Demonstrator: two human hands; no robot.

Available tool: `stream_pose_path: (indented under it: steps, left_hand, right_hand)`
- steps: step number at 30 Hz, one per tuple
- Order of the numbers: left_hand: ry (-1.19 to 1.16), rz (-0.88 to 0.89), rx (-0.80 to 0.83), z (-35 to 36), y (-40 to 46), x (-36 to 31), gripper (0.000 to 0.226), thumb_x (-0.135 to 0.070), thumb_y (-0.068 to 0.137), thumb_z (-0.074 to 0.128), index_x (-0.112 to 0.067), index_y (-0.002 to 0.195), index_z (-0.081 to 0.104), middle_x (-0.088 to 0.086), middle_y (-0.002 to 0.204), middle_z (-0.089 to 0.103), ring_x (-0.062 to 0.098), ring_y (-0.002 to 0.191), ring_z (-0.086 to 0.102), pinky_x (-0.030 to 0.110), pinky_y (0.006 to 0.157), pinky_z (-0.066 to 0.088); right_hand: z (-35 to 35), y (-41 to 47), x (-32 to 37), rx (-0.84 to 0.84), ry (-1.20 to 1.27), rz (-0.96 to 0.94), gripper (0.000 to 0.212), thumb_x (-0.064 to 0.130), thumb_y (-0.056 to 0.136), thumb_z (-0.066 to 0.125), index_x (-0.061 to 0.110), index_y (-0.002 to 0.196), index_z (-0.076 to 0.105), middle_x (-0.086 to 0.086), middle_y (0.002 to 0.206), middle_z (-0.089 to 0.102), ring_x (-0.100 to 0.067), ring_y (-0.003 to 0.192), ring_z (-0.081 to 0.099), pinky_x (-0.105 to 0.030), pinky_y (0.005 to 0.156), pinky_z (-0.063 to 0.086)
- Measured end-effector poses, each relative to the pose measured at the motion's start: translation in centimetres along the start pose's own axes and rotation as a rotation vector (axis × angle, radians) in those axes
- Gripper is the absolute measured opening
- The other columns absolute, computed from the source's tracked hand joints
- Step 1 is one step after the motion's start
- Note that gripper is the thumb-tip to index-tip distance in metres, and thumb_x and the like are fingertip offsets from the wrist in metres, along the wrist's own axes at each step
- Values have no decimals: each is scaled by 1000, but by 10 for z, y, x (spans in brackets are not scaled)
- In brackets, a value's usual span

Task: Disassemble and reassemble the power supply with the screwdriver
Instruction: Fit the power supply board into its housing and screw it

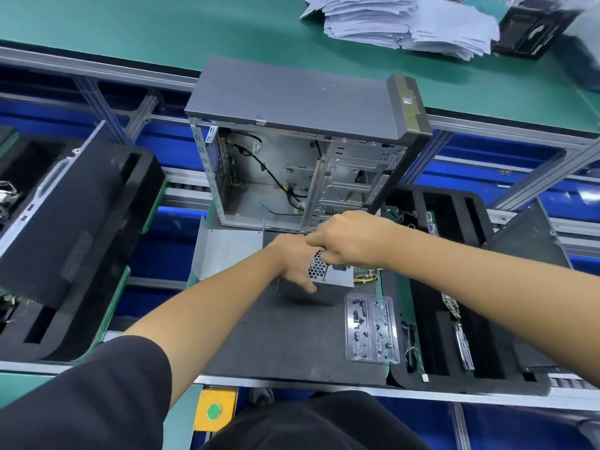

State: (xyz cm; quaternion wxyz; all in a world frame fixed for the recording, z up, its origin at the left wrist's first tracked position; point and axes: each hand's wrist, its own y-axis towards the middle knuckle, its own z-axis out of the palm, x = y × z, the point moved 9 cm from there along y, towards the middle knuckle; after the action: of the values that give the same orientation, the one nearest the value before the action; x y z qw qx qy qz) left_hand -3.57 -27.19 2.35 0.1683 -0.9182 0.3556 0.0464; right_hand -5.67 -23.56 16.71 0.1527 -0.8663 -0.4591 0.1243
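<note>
Here, your left hand [293, 261] grips the power supply [324, 280] by its near side, and your right hand [347, 240] grasps its top from above. It sits on the worktop [285, 336], directly under both grips. Tilting it could snag its wires [367, 277].

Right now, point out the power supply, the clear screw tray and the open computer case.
power supply [337, 280]: head view, grey side panel beside the mesh.
clear screw tray [370, 329]: head view, middle of the plastic tray.
open computer case [292, 99]: head view, dark top panel.
</note>
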Motion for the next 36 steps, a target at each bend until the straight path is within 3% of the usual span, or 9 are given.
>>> stream_pose_path:
  steps: [4, 7, 10, 15, 19, 25, 27, 30, 36]
  left_hand:
    - [-68, -9, -11, -4, -1, 1, 78, -77, 49, 70, -36, 109, 42, -7, 98, 60, 24, 100, 61, 33, 65, 41]
    - [-13, -44, 8, 1, 1, 3, 82, -82, 52, 65, -25, 110, 53, -7, 98, 61, 25, 99, 62, 35, 69, 49]
    - [-21, -42, -42, -1, 2, 4, 86, -82, 52, 65, -29, 118, 53, -5, 111, 64, 25, 100, 62, 32, 65, 42]
    - [-153, -24, -92, -8, -3, 1, 93, -72, 46, 75, -46, 121, 27, -9, 113, 62, 22, 98, 63, 30, 65, 35]
    - [-123, -19, -46, -8, 0, 0, 102, -77, 45, 68, -39, 132, 32, -9, 127, 60, 22, 107, 61, 31, 69, 41]
    - [-38, -38, -21, -4, -1, 2, 75, -80, 50, 64, -36, 110, 52, -13, 100, 61, 22, 101, 61, 31, 67, 44]
    - [-70, -31, -42, -9, -6, -1, 64, -76, 50, 69, -41, 94, 38, -24, 75, 41, 15, 87, 55, 28, 56, 33]
    - [-137, -12, -86, -14, -8, -4, 70, -70, 48, 75, -50, 90, 23, -30, 73, 26, 17, 86, 56, 28, 59, 30]
    - [-127, -38, -39, -10, -3, 0, 97, -74, 49, 75, -40, 126, 27, -8, 126, 59, 24, 108, 61, 32, 69, 40]
  right_hand:
    - [1, -3, -12, 8, 127, 108, 30, 21, 87, 54, 26, 98, 27, -3, 86, 46, -29, 64, 51, -37, 51, 33]
    - [-5, -7, 5, 95, 104, -112, 41, 3, 80, 57, 28, 102, 32, 0, 101, 31, -22, 61, 46, -43, 53, 39]
    - [-7, -3, 5, 126, -11, -167, 28, 9, 87, 59, 23, 105, 43, 0, 97, 36, -25, 64, 50, -41, 56, 39]
    - [3, -5, -21, 72, 53, 78, 4, 20, 91, 49, 19, 95, 49, 1, 67, 47, -30, 66, 52, -39, 56, 45]
    - [9, -14, -19, 102, 214, 82, 35, 12, 78, 54, 26, 103, 35, -2, 92, 45, -29, 63, 52, -38, 50, 39]
    - [-8, -7, -3, 81, 39, -154, 27, 5, 82, 55, 18, 104, 47, 0, 94, 36, -15, 59, 37, -35, 56, 25]
    - [-10, -6, -8, 58, 86, -123, 21, 9, 83, 58, 19, 97, 45, 2, 89, 38, -15, 63, 38, -35, 58, 27]
    - [-5, -5, -10, 4, 97, -49, 16, 18, 87, 57, 19, 87, 41, 0, 82, 45, -20, 65, 43, -36, 58, 30]
    - [7, -8, -23, 3, 149, 165, 17, 24, 84, 51, 26, 86, 35, 3, 68, 46, -28, 62, 50, -37, 54, 40]
